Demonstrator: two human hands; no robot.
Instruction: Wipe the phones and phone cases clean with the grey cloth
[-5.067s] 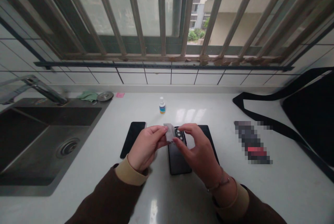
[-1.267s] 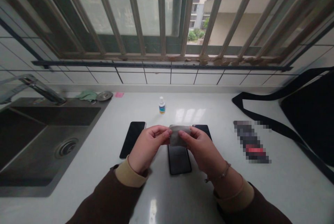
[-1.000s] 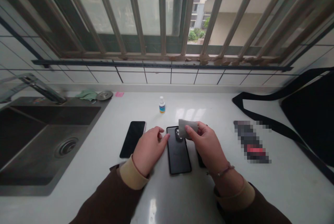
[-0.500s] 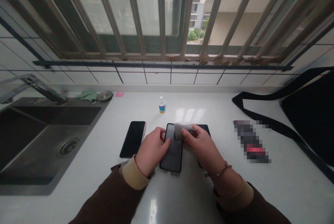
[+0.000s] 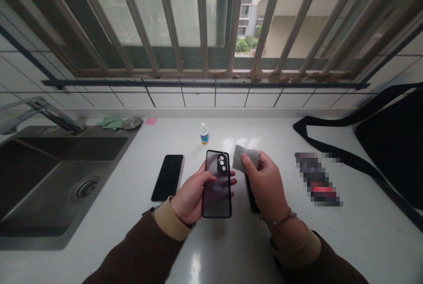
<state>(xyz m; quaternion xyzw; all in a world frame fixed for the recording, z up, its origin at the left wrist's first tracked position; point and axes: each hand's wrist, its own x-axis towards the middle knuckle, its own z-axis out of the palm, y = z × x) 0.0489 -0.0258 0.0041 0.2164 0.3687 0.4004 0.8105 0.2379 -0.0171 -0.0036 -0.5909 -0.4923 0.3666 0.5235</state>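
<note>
My left hand (image 5: 193, 191) is wrapped round a translucent dark phone case (image 5: 216, 202) with a black rim and camera cutouts near its top. The thumb lies across the case's face, and fingertips come out past its right edge. Between the thumb and fingers of my right hand (image 5: 267, 180) is a small grey cloth (image 5: 240, 157), just right of the case and apart from it. A dark phone-like slab (image 5: 253, 200) lies on the counter, mostly covered by my right hand. To the left of my left hand a phone (image 5: 167, 178) rests with its black screen up.
A small white spray bottle (image 5: 204, 135) stands behind the case. The sink (image 5: 124, 151) and faucet (image 5: 56, 114) are on the left, near a green cloth (image 5: 110, 122). A blurred-out item (image 5: 319, 180) and a black strapped bag (image 5: 393, 138) lie to the right.
My left hand has raised and turned the phone case, so its camera cutouts now show. My right hand has drawn the grey cloth to the right, off the case.
</note>
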